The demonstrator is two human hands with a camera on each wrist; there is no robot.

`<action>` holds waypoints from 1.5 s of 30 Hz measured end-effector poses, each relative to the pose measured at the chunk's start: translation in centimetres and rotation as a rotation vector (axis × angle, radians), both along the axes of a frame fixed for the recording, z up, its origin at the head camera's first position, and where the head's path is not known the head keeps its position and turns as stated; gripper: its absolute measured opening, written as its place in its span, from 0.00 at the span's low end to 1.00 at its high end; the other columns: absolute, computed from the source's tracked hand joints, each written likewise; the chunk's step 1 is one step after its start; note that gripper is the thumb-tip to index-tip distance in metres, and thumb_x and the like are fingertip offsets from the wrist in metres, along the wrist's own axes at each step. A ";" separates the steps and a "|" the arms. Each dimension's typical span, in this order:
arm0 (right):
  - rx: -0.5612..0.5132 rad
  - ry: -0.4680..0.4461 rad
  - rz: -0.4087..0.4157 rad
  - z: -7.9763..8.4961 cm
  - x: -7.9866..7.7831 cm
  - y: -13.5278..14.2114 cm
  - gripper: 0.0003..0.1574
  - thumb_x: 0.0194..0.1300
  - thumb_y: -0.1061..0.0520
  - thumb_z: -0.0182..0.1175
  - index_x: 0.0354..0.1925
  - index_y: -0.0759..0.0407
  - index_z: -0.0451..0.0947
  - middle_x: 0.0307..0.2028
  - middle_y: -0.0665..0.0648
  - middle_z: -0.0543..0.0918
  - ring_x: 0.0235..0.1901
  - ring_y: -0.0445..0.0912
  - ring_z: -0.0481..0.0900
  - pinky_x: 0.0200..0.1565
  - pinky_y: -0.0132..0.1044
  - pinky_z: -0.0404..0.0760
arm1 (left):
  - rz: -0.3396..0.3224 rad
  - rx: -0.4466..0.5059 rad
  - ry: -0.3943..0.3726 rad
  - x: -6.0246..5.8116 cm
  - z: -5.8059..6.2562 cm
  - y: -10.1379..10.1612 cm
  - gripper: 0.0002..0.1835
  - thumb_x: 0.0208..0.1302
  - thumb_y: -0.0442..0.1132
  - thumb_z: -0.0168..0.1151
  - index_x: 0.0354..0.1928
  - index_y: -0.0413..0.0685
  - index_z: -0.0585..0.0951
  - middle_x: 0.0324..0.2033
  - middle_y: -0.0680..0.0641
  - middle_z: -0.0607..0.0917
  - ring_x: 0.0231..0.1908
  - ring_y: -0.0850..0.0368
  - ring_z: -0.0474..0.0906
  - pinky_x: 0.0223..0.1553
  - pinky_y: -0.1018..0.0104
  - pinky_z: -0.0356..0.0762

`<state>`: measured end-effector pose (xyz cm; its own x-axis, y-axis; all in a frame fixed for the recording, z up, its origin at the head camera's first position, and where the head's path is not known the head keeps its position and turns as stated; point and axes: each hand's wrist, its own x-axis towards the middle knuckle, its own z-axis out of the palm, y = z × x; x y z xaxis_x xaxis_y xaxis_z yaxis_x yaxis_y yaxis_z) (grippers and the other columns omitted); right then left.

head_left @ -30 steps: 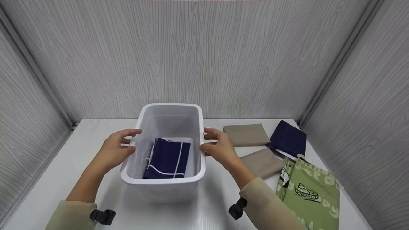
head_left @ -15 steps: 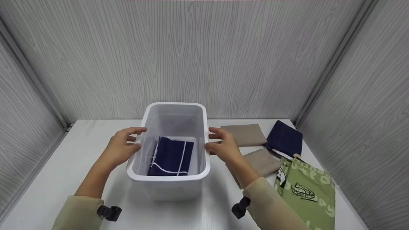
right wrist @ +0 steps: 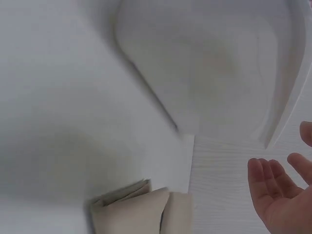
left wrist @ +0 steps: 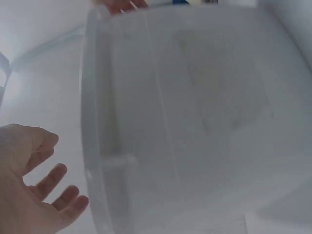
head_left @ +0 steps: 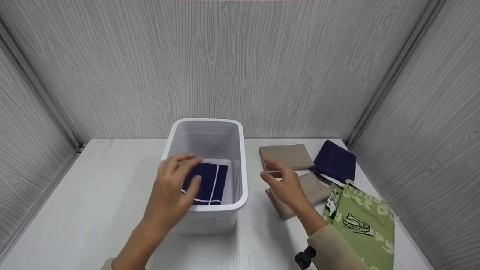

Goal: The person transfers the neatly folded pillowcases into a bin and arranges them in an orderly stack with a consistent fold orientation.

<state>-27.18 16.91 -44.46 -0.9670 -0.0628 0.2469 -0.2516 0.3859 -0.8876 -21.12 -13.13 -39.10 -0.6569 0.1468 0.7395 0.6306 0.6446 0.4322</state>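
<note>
A white plastic bin (head_left: pixel 242 150) stands upright on the table, with a folded navy cloth (head_left: pixel 210 182) with white lines lying at its bottom. My left hand (head_left: pixel 170 187) is over the bin's near left side, fingers loosely bent and holding nothing; it hides part of the rim and cloth. In the left wrist view the bin's wall (left wrist: pixel 204 117) fills most of the picture, the fingers beside its rim. My right hand (head_left: pixel 287 185), also holding nothing, hovers right of the bin above a folded beige cloth (head_left: pixel 315 189). The right wrist view shows its fingers relaxed and apart from the bin.
A second folded beige cloth (head_left: pixel 288 156) lies at the back right of the table (head_left: pixel 93 187). Beside it is a folded navy cloth (head_left: pixel 335 161). A green printed cloth (head_left: pixel 365 232) covers the right front. Grey wood-grain panels (head_left: pixel 210 67) enclose the back and sides.
Both hands have let go of the bin's rim. The left has moved right over the bin, the right has moved away to the right. The bin has stayed about where it was half a second ago.
</note>
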 end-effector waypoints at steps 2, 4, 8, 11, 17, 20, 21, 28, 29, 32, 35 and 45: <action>0.045 0.022 -0.039 -1.1 0.5 1.3 0.27 0.67 0.52 0.65 0.63 0.56 0.77 0.56 0.59 0.82 0.53 0.54 0.82 0.51 0.47 0.82 | -0.109 -0.045 0.080 1.8 -0.2 2.6 0.23 0.57 0.33 0.69 0.57 0.50 0.82 0.54 0.50 0.80 0.54 0.53 0.74 0.55 0.60 0.74; 0.080 0.031 -0.073 -2.1 1.0 2.5 0.27 0.68 0.51 0.65 0.62 0.58 0.77 0.56 0.59 0.82 0.55 0.56 0.81 0.54 0.49 0.81 | -0.236 -0.093 0.140 3.4 -0.9 5.2 0.24 0.57 0.34 0.69 0.58 0.52 0.81 0.53 0.52 0.81 0.53 0.57 0.76 0.55 0.65 0.76; 0.161 0.071 -0.134 -3.9 1.8 5.3 0.24 0.70 0.54 0.62 0.61 0.61 0.78 0.57 0.61 0.81 0.57 0.60 0.78 0.56 0.54 0.79 | -0.449 -0.201 0.168 5.2 -3.6 10.2 0.24 0.59 0.38 0.69 0.59 0.54 0.80 0.52 0.54 0.81 0.52 0.60 0.77 0.53 0.69 0.77; 0.240 0.116 -0.168 -4.8 2.2 7.4 0.23 0.71 0.55 0.60 0.61 0.62 0.78 0.58 0.63 0.80 0.60 0.61 0.75 0.58 0.58 0.76 | -0.519 -0.276 0.126 5.3 -6.5 13.1 0.23 0.61 0.40 0.68 0.59 0.54 0.80 0.53 0.53 0.80 0.54 0.58 0.77 0.52 0.67 0.79; 0.337 0.104 -0.197 -5.9 2.9 10.2 0.25 0.71 0.54 0.59 0.62 0.62 0.77 0.61 0.67 0.78 0.65 0.62 0.71 0.64 0.60 0.67 | -0.412 -0.415 0.073 3.5 -10.9 16.8 0.22 0.60 0.44 0.69 0.57 0.54 0.81 0.56 0.50 0.79 0.57 0.53 0.75 0.53 0.64 0.79; 0.372 0.087 -0.192 -6.4 3.0 11.0 0.27 0.71 0.53 0.60 0.64 0.63 0.75 0.62 0.68 0.76 0.65 0.64 0.69 0.66 0.60 0.66 | -0.327 -0.518 0.063 2.4 -12.0 18.1 0.23 0.60 0.49 0.69 0.58 0.54 0.81 0.58 0.48 0.78 0.58 0.49 0.76 0.58 0.61 0.77; 0.393 0.087 -0.189 -6.5 3.0 11.2 0.28 0.71 0.53 0.60 0.64 0.64 0.74 0.63 0.69 0.75 0.65 0.64 0.69 0.66 0.61 0.65 | -0.306 -0.551 0.053 2.0 -12.2 18.6 0.24 0.60 0.50 0.69 0.58 0.55 0.80 0.59 0.48 0.78 0.58 0.47 0.75 0.59 0.60 0.76; 0.555 0.018 -0.178 -7.5 2.9 12.3 0.33 0.70 0.51 0.60 0.68 0.63 0.70 0.67 0.75 0.67 0.67 0.70 0.64 0.66 0.66 0.61 | -0.226 -0.697 0.016 0.2 -13.4 21.3 0.25 0.63 0.57 0.66 0.58 0.54 0.81 0.62 0.46 0.76 0.62 0.44 0.74 0.64 0.55 0.71; 0.569 0.001 -0.180 -7.6 2.8 12.4 0.33 0.70 0.51 0.61 0.69 0.62 0.70 0.68 0.75 0.66 0.68 0.70 0.63 0.67 0.66 0.61 | -0.217 -0.713 0.006 0.0 -13.5 21.7 0.26 0.63 0.58 0.65 0.59 0.55 0.81 0.63 0.46 0.76 0.62 0.44 0.73 0.65 0.55 0.71; 0.606 -0.035 -0.188 -8.0 2.7 12.8 0.34 0.70 0.50 0.61 0.70 0.61 0.69 0.69 0.74 0.65 0.69 0.69 0.61 0.68 0.65 0.59 | -0.195 -0.752 -0.047 -0.6 -13.8 22.5 0.29 0.64 0.60 0.63 0.63 0.54 0.79 0.65 0.46 0.74 0.64 0.43 0.71 0.66 0.54 0.69; 0.641 -0.043 -0.190 -8.3 2.5 13.0 0.35 0.70 0.49 0.61 0.70 0.61 0.69 0.70 0.75 0.63 0.70 0.70 0.59 0.69 0.65 0.58 | -0.172 -0.801 -0.146 -1.0 -14.1 23.1 0.34 0.65 0.63 0.61 0.68 0.55 0.75 0.69 0.45 0.71 0.68 0.41 0.67 0.67 0.52 0.68; 0.689 -0.077 -0.174 -8.8 2.5 13.3 0.36 0.71 0.47 0.59 0.69 0.66 0.68 0.68 0.78 0.63 0.71 0.73 0.54 0.69 0.66 0.56 | -0.167 -0.837 -0.321 -1.6 -14.9 23.2 0.39 0.64 0.65 0.59 0.73 0.55 0.69 0.70 0.42 0.69 0.71 0.41 0.63 0.67 0.50 0.68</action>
<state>-24.64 30.16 -53.24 -0.9903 -0.0234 0.1372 -0.0821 0.8943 -0.4398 -22.72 10.07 -53.97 -0.7346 0.6652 0.1339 0.6744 0.7375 0.0355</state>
